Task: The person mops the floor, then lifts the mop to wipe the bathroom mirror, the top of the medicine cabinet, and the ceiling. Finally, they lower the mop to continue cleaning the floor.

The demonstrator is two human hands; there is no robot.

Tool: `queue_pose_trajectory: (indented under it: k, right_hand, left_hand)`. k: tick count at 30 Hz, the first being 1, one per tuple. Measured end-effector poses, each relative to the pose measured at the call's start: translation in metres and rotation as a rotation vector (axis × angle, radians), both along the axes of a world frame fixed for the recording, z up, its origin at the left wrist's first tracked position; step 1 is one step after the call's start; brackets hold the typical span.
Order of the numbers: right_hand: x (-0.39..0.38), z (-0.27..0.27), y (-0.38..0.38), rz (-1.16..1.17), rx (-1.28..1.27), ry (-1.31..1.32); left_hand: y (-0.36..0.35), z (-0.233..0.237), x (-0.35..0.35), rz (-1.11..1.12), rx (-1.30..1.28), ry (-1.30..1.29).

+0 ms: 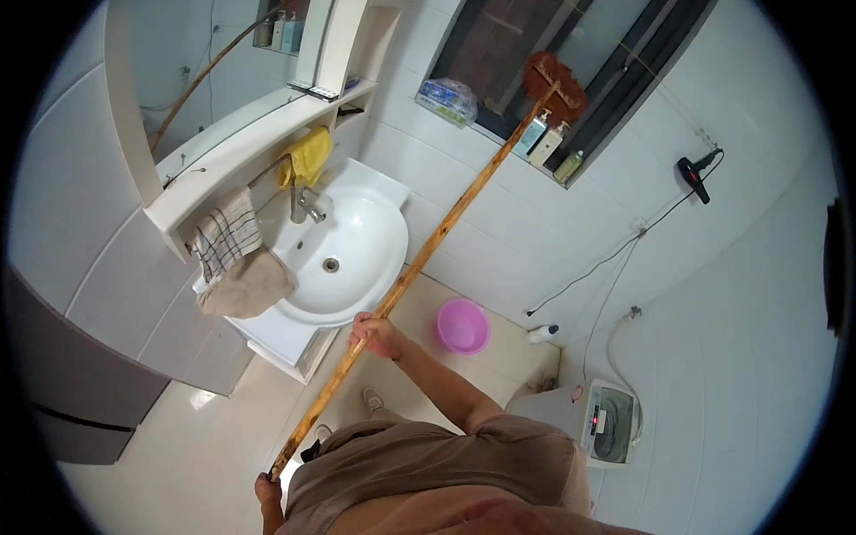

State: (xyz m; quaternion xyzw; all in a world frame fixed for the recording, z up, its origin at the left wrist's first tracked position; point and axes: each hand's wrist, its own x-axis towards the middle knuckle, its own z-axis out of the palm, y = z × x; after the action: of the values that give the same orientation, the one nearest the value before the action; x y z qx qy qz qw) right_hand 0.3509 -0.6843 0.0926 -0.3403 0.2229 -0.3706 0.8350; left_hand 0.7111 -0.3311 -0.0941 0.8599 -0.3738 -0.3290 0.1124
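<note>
A long wooden pole (439, 234) runs diagonally from the lower left up to the window, with a reddish-brown mop head (560, 100) at its far end. The mop head is raised in front of the dark window, close to several bottles. My right hand (376, 336) is wrapped round the middle of the pole, beside the front edge of the white washbasin (357, 259). Near the pole's lower end, my left hand (267, 489) is closed on it at my side.
A pink basin (463, 326) and a white bottle (542, 334) are on the floor by the wall. A washing machine (612, 423) stands at the right. Bottles (547, 143) line the window sill. A hair dryer (693, 179) hangs on the wall.
</note>
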Motion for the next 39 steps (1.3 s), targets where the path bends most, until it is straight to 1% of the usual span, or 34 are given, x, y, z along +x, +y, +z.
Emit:
queue_pose_trajectory:
  k: [2, 4, 5, 7, 8, 10, 11, 14, 15, 16, 21, 23, 24, 25, 27, 28, 29, 30, 31, 32, 34, 36, 37, 38, 39]
  right_hand:
    - [0.003, 0.004, -0.002, -0.030, -0.016, 0.023]
    - [0.008, 0.022, -0.002, 0.019, 0.090, -0.009]
    - [0.011, 0.030, -0.002, 0.025, 0.088, -0.011]
    - [0.015, 0.046, -0.005, -0.025, -0.013, 0.103]
    - [0.017, 0.050, -0.011, -0.023, -0.012, 0.101]
    - [0.022, 0.056, -0.026, -0.047, 0.021, 0.009]
    - [0.023, 0.058, -0.033, -0.022, 0.033, -0.023]
    - [0.028, 0.048, -0.044, -0.026, 0.078, -0.015]
    - [0.030, 0.040, -0.042, -0.015, 0.078, -0.015]
    - [0.032, 0.029, -0.035, -0.013, 0.109, 0.004]
    - [0.046, 0.004, -0.004, 0.048, 0.167, 0.105]
    - [0.050, 0.001, -0.003, 0.043, 0.211, 0.094]
    - [0.050, 0.004, -0.004, 0.048, 0.210, 0.099]
    - [0.052, 0.008, -0.007, 0.049, 0.206, 0.090]
    - [0.054, 0.022, -0.021, 0.056, 0.191, 0.086]
    - [0.053, 0.032, -0.031, -0.001, 0.179, 0.108]
    - [0.052, 0.041, -0.043, -0.058, 0.167, 0.129]
    - [0.049, 0.048, -0.059, -0.077, 0.109, 0.115]
    - [0.047, 0.057, -0.077, -0.096, 0.052, 0.100]
    - [0.046, 0.073, -0.092, -0.110, 0.023, 0.131]
    - [0.047, 0.096, -0.115, -0.126, -0.013, 0.165]
    - [0.048, 0.108, -0.127, -0.175, 0.011, 0.209]
    - [0.050, 0.098, -0.129, -0.193, -0.004, 0.234]
    - [0.051, 0.086, -0.127, -0.195, -0.012, 0.234]
    - [0.052, 0.072, -0.122, -0.166, 0.004, 0.248]
  left_hand:
    - [0.000, -0.001, 0.000, -0.010, -0.050, 0.017]
    - [-0.006, 0.007, -0.008, -0.012, -0.047, 0.047]
    - [-0.008, 0.011, -0.012, -0.013, -0.043, 0.061]
    - [-0.016, 0.021, -0.020, -0.021, -0.033, 0.091]
    - [-0.021, 0.026, -0.023, -0.019, -0.031, 0.089]
    - [-0.030, 0.029, -0.029, -0.032, -0.052, 0.082]
    - [-0.027, 0.016, -0.028, -0.019, -0.154, 0.122]
    - [-0.022, 0.016, -0.032, 0.053, -0.133, 0.083]
    - [-0.007, -0.030, -0.025, 0.005, -0.104, -0.036]
    - [0.010, -0.041, -0.020, 0.016, -0.108, -0.037]
    - [0.066, -0.065, -0.007, 0.052, 0.038, -0.053]
    - [0.073, -0.075, -0.011, 0.061, 0.011, -0.054]
    - [0.073, -0.074, -0.014, 0.066, -0.015, -0.063]
    - [0.069, -0.075, -0.016, 0.065, 0.015, -0.014]
    - [0.048, -0.078, -0.026, 0.044, 0.025, 0.015]
    - [0.035, -0.078, -0.032, 0.014, 0.045, 0.042]
    - [0.020, -0.079, -0.036, -0.004, -0.012, 0.113]
    - [-0.013, -0.023, -0.045, 0.017, -0.009, 0.156]
    - [-0.033, -0.019, -0.050, -0.004, -0.047, 0.165]
    - [-0.055, 0.003, -0.058, 0.018, -0.060, 0.197]
    - [-0.085, 0.004, -0.064, 0.003, -0.096, 0.189]
    - [-0.095, 0.016, -0.064, -0.014, -0.074, 0.193]
    - [-0.098, 0.022, -0.062, -0.028, -0.049, 0.192]
    - [-0.092, 0.020, -0.057, -0.030, -0.056, 0.193]
    - [-0.079, 0.010, -0.050, -0.012, -0.003, 0.245]
